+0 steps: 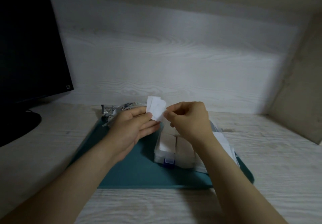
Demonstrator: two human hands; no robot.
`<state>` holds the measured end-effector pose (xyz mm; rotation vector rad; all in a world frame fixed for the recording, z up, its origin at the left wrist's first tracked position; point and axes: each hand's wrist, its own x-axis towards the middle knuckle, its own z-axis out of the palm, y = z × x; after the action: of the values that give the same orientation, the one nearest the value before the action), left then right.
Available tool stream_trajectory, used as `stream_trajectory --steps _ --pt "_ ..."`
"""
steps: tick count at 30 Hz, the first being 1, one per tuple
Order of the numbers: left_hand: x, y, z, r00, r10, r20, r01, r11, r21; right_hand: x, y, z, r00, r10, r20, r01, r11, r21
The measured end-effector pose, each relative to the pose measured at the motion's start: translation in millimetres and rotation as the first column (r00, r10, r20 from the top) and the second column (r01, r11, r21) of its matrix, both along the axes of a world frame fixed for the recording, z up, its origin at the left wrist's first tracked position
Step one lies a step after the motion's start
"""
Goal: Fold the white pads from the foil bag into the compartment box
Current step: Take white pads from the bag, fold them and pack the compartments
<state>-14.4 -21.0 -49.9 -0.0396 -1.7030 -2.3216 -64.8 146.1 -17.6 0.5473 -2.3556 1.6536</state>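
Pinching a white pad (156,109) in the air from both sides: left hand (134,127) nipping its lower left edge between thumb and flat fingers, right hand (189,119) nipping its right edge with curled fingertips, above the far end of the clear compartment box (166,154). Lying at the far left corner of the teal tray (132,169), just behind the left hand: the crumpled foil bag (116,114). Leaving open tabletop (156,206) all round the tray's edges, with more white sheets (224,143) overhanging its right side and a dark monitor (29,49) well off left.

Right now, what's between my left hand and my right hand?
A small white pad, pinched at its edges by the left hand and the right hand; the head view shows it.
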Motion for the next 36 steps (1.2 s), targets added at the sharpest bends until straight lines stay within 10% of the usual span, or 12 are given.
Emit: stream_trajectory --steps 10,36 --pt "2 2 1 1.0 0.009 0.003 -0.009 1.0 0.015 12 -4 9 0.892 0.313 0.326 -0.15 0.886 -0.438" --pt "4 4 3 0.998 -0.052 0.025 0.051 0.998 0.029 6 -8 -2 0.95 0.154 0.272 -0.076 0.957 -0.279"
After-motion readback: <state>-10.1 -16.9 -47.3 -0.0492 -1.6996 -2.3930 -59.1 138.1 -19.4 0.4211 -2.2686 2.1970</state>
